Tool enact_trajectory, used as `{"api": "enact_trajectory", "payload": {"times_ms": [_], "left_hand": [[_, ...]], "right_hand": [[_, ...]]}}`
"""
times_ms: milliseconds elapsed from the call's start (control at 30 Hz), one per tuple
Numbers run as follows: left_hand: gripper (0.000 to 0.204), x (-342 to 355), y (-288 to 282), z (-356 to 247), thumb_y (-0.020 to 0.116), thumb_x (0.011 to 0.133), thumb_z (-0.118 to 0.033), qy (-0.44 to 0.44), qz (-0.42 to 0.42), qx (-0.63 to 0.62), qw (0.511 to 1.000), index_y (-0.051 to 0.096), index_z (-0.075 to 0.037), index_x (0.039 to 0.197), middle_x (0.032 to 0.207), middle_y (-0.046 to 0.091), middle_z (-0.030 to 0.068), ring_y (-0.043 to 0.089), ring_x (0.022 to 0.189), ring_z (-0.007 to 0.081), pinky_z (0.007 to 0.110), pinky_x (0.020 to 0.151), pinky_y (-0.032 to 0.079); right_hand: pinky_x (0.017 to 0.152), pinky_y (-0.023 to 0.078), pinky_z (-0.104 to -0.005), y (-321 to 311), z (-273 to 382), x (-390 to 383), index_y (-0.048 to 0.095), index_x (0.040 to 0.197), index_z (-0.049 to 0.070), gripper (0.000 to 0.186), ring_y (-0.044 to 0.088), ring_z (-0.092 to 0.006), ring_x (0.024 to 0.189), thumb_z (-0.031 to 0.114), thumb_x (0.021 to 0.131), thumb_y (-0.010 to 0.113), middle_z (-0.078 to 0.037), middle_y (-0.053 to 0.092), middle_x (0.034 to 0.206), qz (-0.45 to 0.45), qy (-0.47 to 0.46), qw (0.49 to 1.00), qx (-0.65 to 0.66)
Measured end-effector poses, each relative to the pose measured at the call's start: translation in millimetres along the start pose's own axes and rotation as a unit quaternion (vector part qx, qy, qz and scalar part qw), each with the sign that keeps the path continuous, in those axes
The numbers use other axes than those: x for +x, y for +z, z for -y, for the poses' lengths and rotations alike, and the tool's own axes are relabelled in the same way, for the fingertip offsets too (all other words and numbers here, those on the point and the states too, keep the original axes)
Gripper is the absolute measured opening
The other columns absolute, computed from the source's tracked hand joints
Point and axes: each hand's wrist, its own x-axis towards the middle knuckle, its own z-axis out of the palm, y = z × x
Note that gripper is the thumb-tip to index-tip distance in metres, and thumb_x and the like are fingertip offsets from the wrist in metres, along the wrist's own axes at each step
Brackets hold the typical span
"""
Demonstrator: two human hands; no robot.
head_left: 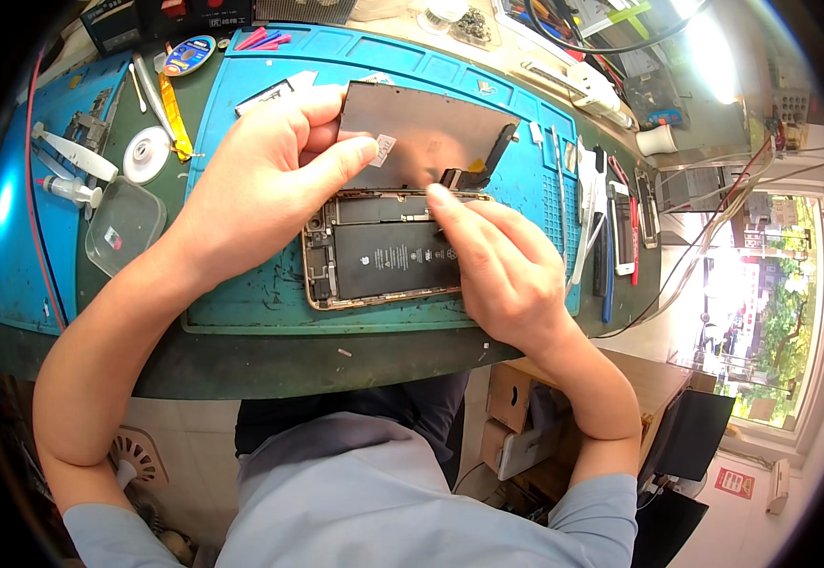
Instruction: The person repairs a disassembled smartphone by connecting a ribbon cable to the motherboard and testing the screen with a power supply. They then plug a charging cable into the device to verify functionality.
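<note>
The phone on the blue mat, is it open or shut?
Open: the left hand holds the screen panel raised, so the black battery shows inside the phone body.

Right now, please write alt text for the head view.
Left hand holds a smartphone's screen assembly raised beside the opened phone body, whose black battery shows, on a blue repair mat; right hand hides the body's right end.

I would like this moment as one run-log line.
left hand: holds screen panel raised | right hand: at open phone body | blue mat: underneath
</note>
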Motion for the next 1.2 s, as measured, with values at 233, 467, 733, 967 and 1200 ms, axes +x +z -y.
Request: {"api": "enact_trajectory", "payload": {"times_ms": [233, 467, 733, 967, 1200], "left_hand": [[0.019, 0.7, -7.3, 1.9, 0.060, 0.104, -0.011, -0.002, 0.036, 0.050, 0.998, 0.066, 0.004, 0.114, 0.091, 0.071, -0.0005, 0.058, 0.080, 0.0011, 0.023, 0.068, 0.050], [0.021, 1.2, -10.1, 3.0, 0.061, 0.104, -0.011, -0.006, 0.046, 0.044, 0.998, 0.066, 0.005, 0.117, 0.095, 0.072, 0.0014, 0.059, 0.082, 0.0018, 0.023, 0.071, 0.051], [0.022, 0.9, -7.8, 1.3, 0.061, 0.104, -0.010, 0.000, 0.039, 0.038, 0.999, 0.065, 0.006, 0.118, 0.099, 0.072, 0.0027, 0.061, 0.086, 0.0027, 0.024, 0.075, 0.053], [0.022, 1.0, -8.5, 1.5, 0.061, 0.104, -0.010, -0.009, 0.042, 0.040, 0.998, 0.064, 0.006, 0.119, 0.103, 0.073, 0.0051, 0.064, 0.089, 0.0047, 0.025, 0.077, 0.055], [0.021, 0.7, -5.8, -0.4, 0.061, 0.104, -0.010, -0.013, 0.029, 0.035, 0.999, 0.064, 0.006, 0.117, 0.103, 0.073, 0.0052, 0.064, 0.090, 0.0047, 0.025, 0.079, 0.055]], "right_hand": [[0.085, 0.062, -0.0386, -0.9, 5.2, -4.5, 0.059, 0.131, -0.015, 0.040, 0.074, -0.0308, 0.093, -0.010, 0.092, 0.065, -0.020, 0.076, 0.106, -0.022, 0.054, 0.997, 0.055], [0.085, 0.061, -0.0377, -0.8, 4.0, -5.3, 0.060, 0.130, -0.013, 0.040, 0.074, -0.0301, 0.093, -0.010, 0.091, 0.066, -0.019, 0.076, 0.106, -0.024, 0.052, 0.996, 0.066], [0.078, 0.061, -0.0339, 2.5, 2.2, -1.7, 0.067, 0.128, -0.006, 0.048, 0.072, -0.0248, 0.090, -0.006, 0.079, 0.067, -0.013, 0.075, 0.107, -0.024, 0.021, 0.999, 0.030], [0.076, 0.061, -0.0322, 0.5, -0.9, 0.6, 0.069, 0.127, -0.003, 0.049, 0.072, -0.0210, 0.089, 0.003, 0.078, 0.068, -0.011, 0.074, 0.103, -0.008, -0.023, 0.999, -0.020], [0.077, 0.061, -0.0324, -3.8, -0.5, 0.6, 0.069, 0.127, -0.004, 0.046, 0.072, -0.0221, 0.091, 0.003, 0.081, 0.067, -0.012, 0.074, 0.106, 0.005, -0.026, 0.999, -0.019]]}}
